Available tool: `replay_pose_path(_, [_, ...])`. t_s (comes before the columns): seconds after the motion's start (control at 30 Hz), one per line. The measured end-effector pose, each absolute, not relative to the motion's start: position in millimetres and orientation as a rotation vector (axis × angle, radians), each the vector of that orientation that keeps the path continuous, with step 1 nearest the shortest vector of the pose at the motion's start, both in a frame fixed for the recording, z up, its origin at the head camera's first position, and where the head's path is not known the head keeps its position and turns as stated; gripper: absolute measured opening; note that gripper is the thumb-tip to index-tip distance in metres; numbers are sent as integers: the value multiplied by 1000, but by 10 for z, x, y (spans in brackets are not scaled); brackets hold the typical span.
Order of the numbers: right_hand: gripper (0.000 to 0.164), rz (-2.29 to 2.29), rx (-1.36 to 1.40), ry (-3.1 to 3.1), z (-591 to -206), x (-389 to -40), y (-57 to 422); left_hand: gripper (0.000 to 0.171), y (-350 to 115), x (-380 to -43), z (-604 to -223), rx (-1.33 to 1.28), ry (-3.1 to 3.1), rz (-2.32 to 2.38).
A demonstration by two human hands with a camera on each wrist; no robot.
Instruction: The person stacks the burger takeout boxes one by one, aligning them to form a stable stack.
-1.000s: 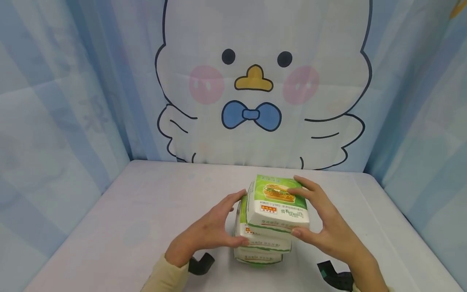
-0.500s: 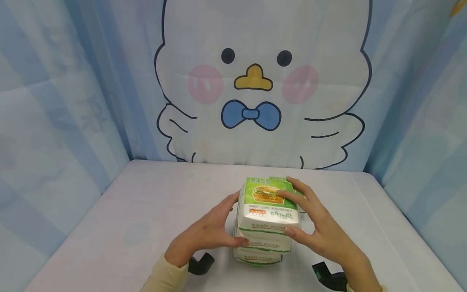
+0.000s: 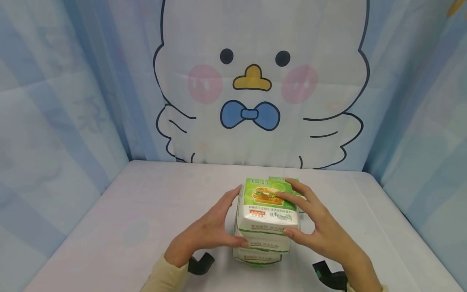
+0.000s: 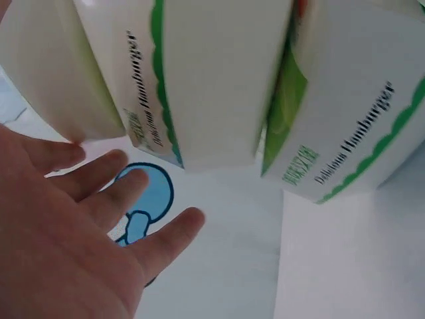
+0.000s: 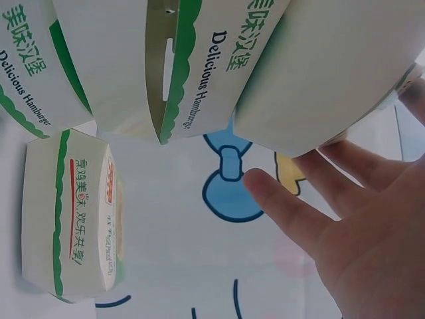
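Observation:
White and green hamburger boxes stand in a stack in the head view: a top box (image 3: 268, 205) with a burger picture, a middle box (image 3: 268, 244) and a bottom box (image 3: 257, 257). My left hand (image 3: 209, 229) holds the stack's left side, thumb on the middle box's front, fingers reaching behind. The right hand (image 3: 322, 233) grips the top box, thumb at its front right corner and fingers over its far right part. In the right wrist view, three fingers lie extended beside the stack. The left index fingertip is partly hidden behind the boxes.
Another hamburger box (image 5: 66, 216) stands apart behind and to the right of the stack. A white cloth covers the table (image 3: 157, 211). A printed curtain (image 3: 251, 138) rises along its far edge and both sides. A black strap piece hangs near each wrist.
My right hand has moved left with the top box, bringing it more squarely over the middle box. The separate box behind came into sight. The left hand has stayed put.

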State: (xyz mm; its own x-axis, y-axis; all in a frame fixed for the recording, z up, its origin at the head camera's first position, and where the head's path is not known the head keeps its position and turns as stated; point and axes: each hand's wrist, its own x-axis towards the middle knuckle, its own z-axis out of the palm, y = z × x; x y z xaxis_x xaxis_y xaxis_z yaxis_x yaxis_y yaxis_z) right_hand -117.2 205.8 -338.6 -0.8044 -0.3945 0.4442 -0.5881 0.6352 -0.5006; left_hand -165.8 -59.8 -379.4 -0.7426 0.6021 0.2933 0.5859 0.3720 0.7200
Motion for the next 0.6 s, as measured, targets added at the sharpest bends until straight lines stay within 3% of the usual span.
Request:
replay_pose_path(0.13, [65,928,806,-2561,-3382,-1179,2065,113,-573,-1614,-3686,1172,2582,1459])
replay_pose_path(0.37, [64,942,822,-2560,-3396,-1190,2076,94,-497,-1450,-3432,1176,2472,1622])
replay_pose_path(0.6, [70,949,873,-2543,-3379,-1204,2082,92,-500,-1414,-3389,1154,2570,1614])
